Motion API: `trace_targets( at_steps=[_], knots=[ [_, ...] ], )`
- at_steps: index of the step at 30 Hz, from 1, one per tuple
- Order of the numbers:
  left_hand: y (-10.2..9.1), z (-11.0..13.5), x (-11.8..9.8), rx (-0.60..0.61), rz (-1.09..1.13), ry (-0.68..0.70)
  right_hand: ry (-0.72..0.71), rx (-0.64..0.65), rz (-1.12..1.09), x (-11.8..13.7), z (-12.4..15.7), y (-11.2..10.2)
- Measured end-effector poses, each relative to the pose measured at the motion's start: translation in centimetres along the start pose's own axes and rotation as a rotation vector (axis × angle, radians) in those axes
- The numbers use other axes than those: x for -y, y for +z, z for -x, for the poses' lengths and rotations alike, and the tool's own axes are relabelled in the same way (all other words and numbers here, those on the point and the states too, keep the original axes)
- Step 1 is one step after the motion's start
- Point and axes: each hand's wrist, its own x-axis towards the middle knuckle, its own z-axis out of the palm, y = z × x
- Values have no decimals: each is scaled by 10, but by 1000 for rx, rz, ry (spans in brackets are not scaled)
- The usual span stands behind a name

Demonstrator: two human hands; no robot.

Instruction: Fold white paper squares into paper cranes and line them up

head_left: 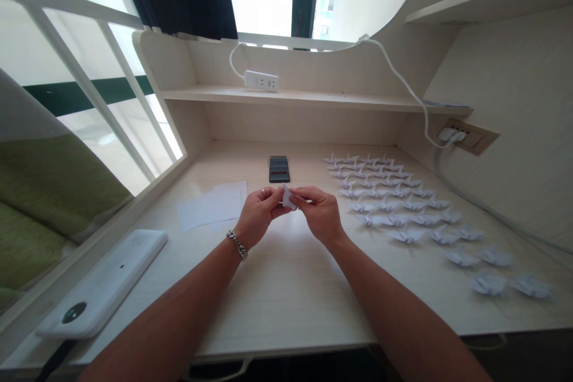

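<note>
Both my hands meet above the middle of the pale wooden desk [286, 286]. My left hand [257, 215], with a ring and a chain bracelet on the wrist, pinches a small folded piece of white paper [287, 197]. My right hand [320, 212] grips the same folded paper from the other side, fingers curled. The paper is held in the air, a little above the desk.
Several white paper cranes [394, 203] lie in rows on the right. Loose white sheets [215, 206] lie left of my hands, a dark phone [279, 169] behind them. A white flat device [105, 283] sits front left. A power strip [261, 80] rests on the shelf; a cable [403, 86] runs to a wall socket [465, 136].
</note>
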Motion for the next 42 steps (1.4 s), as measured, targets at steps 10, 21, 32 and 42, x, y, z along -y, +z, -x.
trace_targets(
  at_steps=[10,21,32,42],
  knots=[
    [-3,0,-4,47,-30,-65,200,46,-230,0,-4,-1],
    [-2,3,-9,79,-65,59,469,123,-408,-1,-8,-7],
    [2,5,-8,12,-365,256,503,144,-436,-2,-8,-10],
    [-4,3,-9,28,-599,300,315,151,-273,-9,-10,-8]
  ],
)
